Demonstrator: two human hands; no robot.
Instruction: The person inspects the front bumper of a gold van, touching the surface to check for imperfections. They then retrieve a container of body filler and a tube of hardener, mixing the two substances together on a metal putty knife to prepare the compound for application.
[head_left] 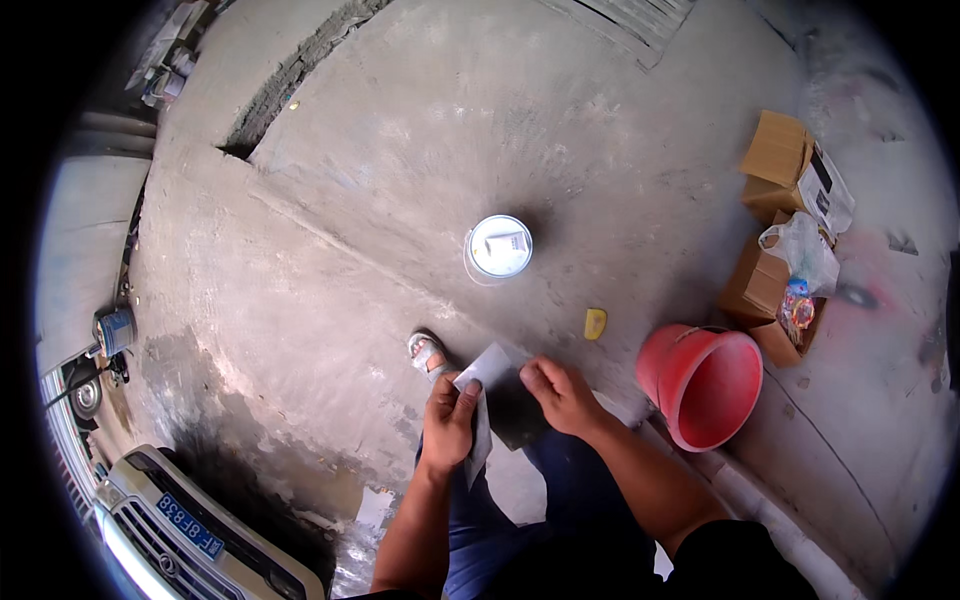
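My left hand is closed, its thumb pressing on a sheet of sandpaper. This sheet looks dark grey on its broad face, with a paler grey strip at the top and along the left side. My right hand is curled at the sheet's right edge, thumb on top; its fingertips are partly hidden. The sheet hangs above my legs, with one sandalled foot just beyond it. On the floor ahead stands a white bucket with a wire handle and something pale on its top. A small yellow block lies to the right.
A red bucket sits tilted at the right, near a low ledge. Behind it are open cardboard boxes with plastic bags. A vehicle front occupies the lower left. A trench cuts the concrete at the far left.
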